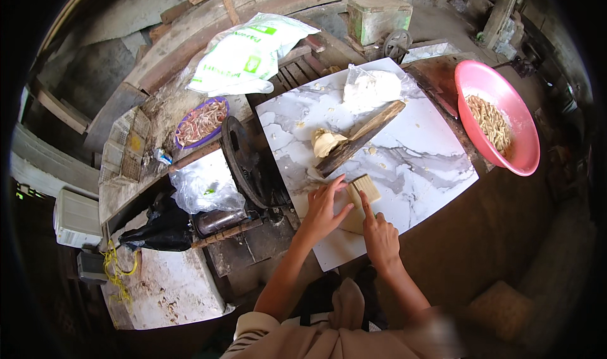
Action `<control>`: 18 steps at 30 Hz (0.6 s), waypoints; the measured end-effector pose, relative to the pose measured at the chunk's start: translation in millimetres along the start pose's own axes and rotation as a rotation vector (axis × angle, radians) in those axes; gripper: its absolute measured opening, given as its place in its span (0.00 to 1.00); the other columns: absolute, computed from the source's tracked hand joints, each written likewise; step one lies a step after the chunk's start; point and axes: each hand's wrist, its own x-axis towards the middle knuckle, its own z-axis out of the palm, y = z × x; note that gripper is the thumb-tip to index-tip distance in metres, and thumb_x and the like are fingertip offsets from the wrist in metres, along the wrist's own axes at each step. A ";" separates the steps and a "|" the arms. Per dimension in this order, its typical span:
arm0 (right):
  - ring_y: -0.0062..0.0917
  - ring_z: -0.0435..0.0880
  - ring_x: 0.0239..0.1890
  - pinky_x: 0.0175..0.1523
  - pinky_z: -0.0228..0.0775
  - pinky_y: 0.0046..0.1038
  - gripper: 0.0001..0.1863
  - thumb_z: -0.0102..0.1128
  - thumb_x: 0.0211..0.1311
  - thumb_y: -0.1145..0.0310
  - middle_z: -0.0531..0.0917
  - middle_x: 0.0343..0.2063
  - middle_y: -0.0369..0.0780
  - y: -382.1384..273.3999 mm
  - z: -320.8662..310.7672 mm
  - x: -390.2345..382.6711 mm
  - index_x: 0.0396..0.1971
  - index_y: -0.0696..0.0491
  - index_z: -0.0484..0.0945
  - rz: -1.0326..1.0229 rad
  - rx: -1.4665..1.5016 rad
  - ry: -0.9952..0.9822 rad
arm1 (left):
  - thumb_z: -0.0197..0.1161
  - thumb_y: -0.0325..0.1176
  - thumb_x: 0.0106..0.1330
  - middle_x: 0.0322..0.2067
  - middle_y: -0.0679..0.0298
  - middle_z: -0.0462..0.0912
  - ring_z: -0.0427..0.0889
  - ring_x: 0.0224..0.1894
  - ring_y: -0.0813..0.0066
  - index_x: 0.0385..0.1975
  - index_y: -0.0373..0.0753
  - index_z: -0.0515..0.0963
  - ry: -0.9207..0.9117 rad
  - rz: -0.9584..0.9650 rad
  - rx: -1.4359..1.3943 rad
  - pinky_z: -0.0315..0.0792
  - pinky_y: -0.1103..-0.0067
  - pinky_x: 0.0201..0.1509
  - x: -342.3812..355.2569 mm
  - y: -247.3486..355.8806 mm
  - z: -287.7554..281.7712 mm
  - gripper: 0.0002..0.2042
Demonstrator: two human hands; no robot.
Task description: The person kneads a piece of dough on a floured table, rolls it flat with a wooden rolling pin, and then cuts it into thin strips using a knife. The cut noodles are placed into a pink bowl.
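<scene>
On the marble-patterned tabletop (417,169), a flat, pale yellow dough block (367,187) lies close to the near side. My left hand (324,208) is at its left, fingers and thumb spread, the fingertips close to the block's edge. My right hand (381,237) comes from the near right with its index finger stretched over the dough and the other fingers curled. Whatever those curled fingers grip is hidden. Beyond the hands a rough length of wood (363,138) lies slantwise, with a torn lump of dough (327,143) against its left side.
A clear bag of white powder (373,88) sits at the table's far side. Right stands a pink basin (531,141) of cut dough sticks. Left are a machine with a dark wheel (243,160), a purple-rimmed basin (221,128) of pinkish strips and a white-green sack (246,55).
</scene>
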 end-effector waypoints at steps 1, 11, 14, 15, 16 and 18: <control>0.40 0.80 0.18 0.23 0.74 0.39 0.41 0.52 0.58 0.73 0.78 0.22 0.45 0.0 1.2 0.3 0.70 0.38 0.46 0.003 -0.008 0.019 | 0.63 0.38 0.60 0.50 0.62 0.76 0.71 0.54 0.69 0.65 0.40 0.55 0.002 0.002 0.000 0.54 0.67 0.60 0.0 0.6 -0.1 0.34; 0.39 0.83 0.23 0.26 0.76 0.39 0.47 0.53 0.52 0.80 0.78 0.27 0.46 -1.9 -8.1 2.8 0.71 0.41 0.41 0.015 -0.021 -0.099 | 0.64 0.36 0.60 0.52 0.63 0.75 0.70 0.56 0.68 0.65 0.41 0.55 -0.016 -0.012 0.031 0.53 0.67 0.61 1.1 2.5 2.7 0.34; 0.39 0.83 0.23 0.27 0.76 0.38 0.47 0.53 0.52 0.80 0.78 0.27 0.46 -2.0 -7.3 2.5 0.71 0.42 0.41 0.011 -0.034 -0.099 | 0.64 0.35 0.60 0.52 0.63 0.75 0.69 0.57 0.67 0.65 0.41 0.55 -0.014 -0.009 0.025 0.53 0.66 0.61 2.0 3.4 2.9 0.34; 0.39 0.83 0.23 0.27 0.76 0.38 0.47 0.53 0.52 0.80 0.78 0.27 0.46 -2.1 -7.2 2.1 0.71 0.42 0.41 0.007 -0.034 -0.098 | 0.64 0.35 0.60 0.52 0.63 0.75 0.69 0.57 0.66 0.65 0.41 0.55 -0.014 -0.010 0.019 0.53 0.66 0.61 2.2 3.2 3.1 0.34; 0.39 0.83 0.24 0.27 0.76 0.37 0.47 0.53 0.52 0.79 0.78 0.27 0.46 -2.3 -7.0 1.9 0.70 0.42 0.42 0.003 -0.035 -0.098 | 0.64 0.35 0.60 0.52 0.63 0.75 0.68 0.57 0.66 0.65 0.41 0.55 -0.014 -0.011 0.013 0.53 0.66 0.61 2.3 2.9 3.2 0.34; 0.39 0.83 0.23 0.26 0.76 0.37 0.46 0.53 0.53 0.79 0.78 0.26 0.46 -2.4 -4.8 2.9 0.70 0.43 0.42 -0.001 -0.039 -0.089 | 0.63 0.36 0.60 0.51 0.60 0.75 0.69 0.56 0.65 0.64 0.40 0.56 -0.011 -0.003 0.007 0.55 0.66 0.61 2.7 3.8 3.0 0.33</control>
